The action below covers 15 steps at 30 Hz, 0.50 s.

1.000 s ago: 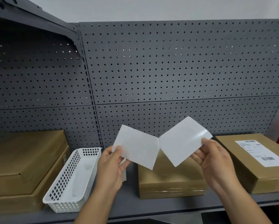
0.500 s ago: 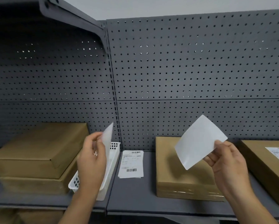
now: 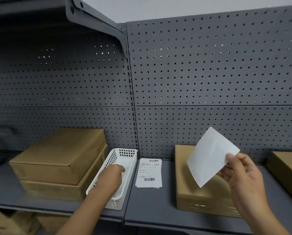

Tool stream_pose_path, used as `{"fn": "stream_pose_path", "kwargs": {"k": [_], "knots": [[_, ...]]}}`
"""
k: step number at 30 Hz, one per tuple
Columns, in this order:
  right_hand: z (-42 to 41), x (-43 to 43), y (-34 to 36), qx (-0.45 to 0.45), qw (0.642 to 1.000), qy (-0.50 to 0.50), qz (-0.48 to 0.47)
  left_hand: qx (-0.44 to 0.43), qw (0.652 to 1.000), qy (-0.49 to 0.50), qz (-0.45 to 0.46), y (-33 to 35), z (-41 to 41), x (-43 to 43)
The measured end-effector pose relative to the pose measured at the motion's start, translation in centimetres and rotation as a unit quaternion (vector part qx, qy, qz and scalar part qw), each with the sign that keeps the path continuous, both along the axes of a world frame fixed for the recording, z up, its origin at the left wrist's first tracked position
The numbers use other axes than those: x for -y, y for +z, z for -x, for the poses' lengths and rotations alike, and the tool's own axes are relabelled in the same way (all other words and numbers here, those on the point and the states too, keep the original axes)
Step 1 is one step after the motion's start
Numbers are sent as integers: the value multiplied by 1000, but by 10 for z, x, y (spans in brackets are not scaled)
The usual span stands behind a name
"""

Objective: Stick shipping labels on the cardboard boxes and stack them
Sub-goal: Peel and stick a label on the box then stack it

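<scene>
Label (image 3: 211, 156) in head view pinched at its right edge between thumb and fingers of right hand (image 3: 240, 177), tilted, blank glossy face toward camera, print unseen, held up over unlabelled middle box (image 3: 189, 189), apparently clear of it. A second ago two white sheets side by side in both hands, freshly parted; half a second ago second sheet upright in left hand (image 3: 113, 175) next to basket (image 3: 124, 150). Now left hand down inside basket, fingers aimed at its floor, sheet lost against white plastic: dropped or still gripped, impossible to tell, likewise fingers spread or curled. Likely meaning: backing peeled off and being binned, sticky label ready for sticking. Pile of printed labels (image 3: 148, 173) flat on shelf (image 3: 152, 206) between basket and middle box; stacked boxes (image 3: 60, 153) just left of basket; far box (image 3: 284, 167) at right edge, top mostly out of frame. Still to do, judging from this: left hand back to steady middle box, label laid flat and smoothed, then box onto a stack
</scene>
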State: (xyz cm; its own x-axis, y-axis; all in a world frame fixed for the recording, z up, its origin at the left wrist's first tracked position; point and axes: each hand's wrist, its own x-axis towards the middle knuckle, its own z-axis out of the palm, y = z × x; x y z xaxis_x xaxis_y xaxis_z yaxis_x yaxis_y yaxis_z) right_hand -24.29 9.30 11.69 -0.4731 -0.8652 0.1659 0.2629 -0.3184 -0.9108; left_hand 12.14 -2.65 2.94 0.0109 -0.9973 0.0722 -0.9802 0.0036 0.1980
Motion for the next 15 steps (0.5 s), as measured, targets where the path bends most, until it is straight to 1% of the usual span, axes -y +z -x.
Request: {"fn": "stream_pose_path", "kwargs": {"k": [2, 4, 5, 7, 9, 11, 13, 15], "knots": [[-2, 1, 0, -4, 1000, 0, -1, -11, 996, -12, -86, -9, -2, 8], [-3, 2, 0, -4, 1000, 2, -2, -23, 985, -25, -169, -17, -5, 15], [-3, 2, 1, -1, 1000, 3, -4, -23, 980, -28, -194, -19, -6, 17], [-4, 2, -1, -2, 1000, 0, -8, -11, 977, -29, -210, -15, -6, 18], [-4, 2, -3, -9, 1000, -1, -12, -9, 980, -13, -198, -9, -3, 16], [-3, 2, -5, -13, 1000, 2, -17, -42, 986, -2, -159, -3, -1, 13], [-3, 1, -6, -11, 1000, 6, -16, -122, 987, 9, -107, 6, 2, 7], [-2, 0, -6, -12, 1000, 7, -12, -201, 979, 4, -43, 19, 6, 0]]}}
